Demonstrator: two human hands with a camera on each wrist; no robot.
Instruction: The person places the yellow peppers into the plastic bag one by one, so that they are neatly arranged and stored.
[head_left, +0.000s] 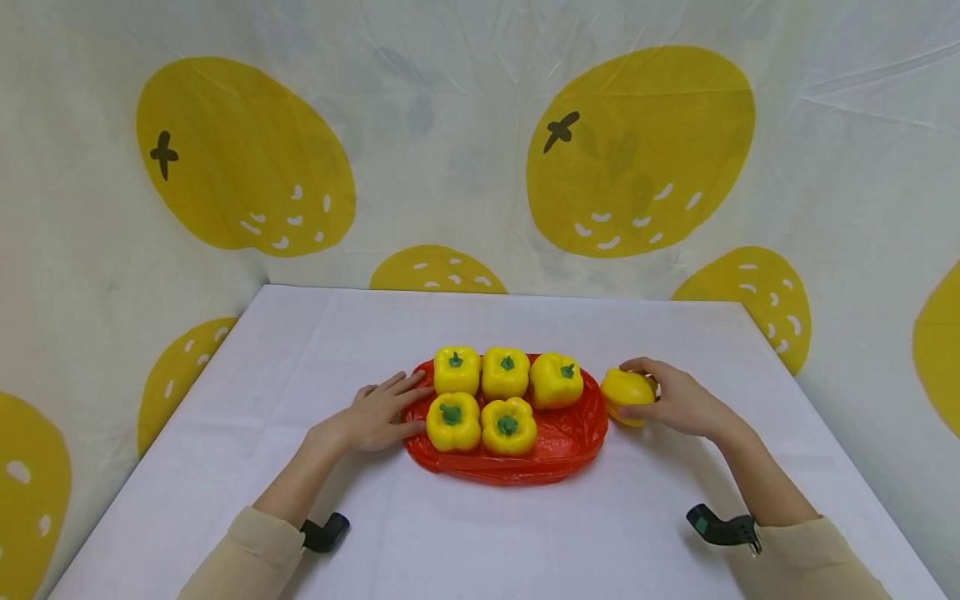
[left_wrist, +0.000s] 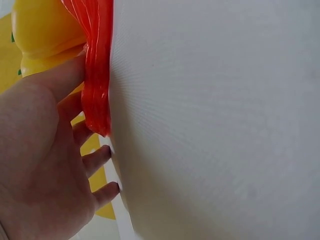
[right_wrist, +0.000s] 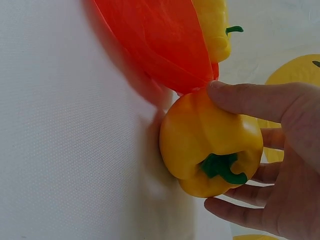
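Five-lobed rows aside, several yellow bell peppers with green stems stand on an oval red plastic-covered tray. My left hand rests at the tray's left end, fingers spread, with thumb and fingertips at the red rim. In the left wrist view that left hand has its thumb against the crinkled red plastic. Just off the tray's right end, my right hand grips another yellow bell pepper. The right wrist view shows this bell pepper lying sideways, its green stem facing the wrist, thumb on one side and fingers around the other.
A white cloth-covered table lies under the tray. White curtains with big yellow fruit prints hang behind and at the sides. Dark wrist-worn devices sit near both sleeve cuffs.
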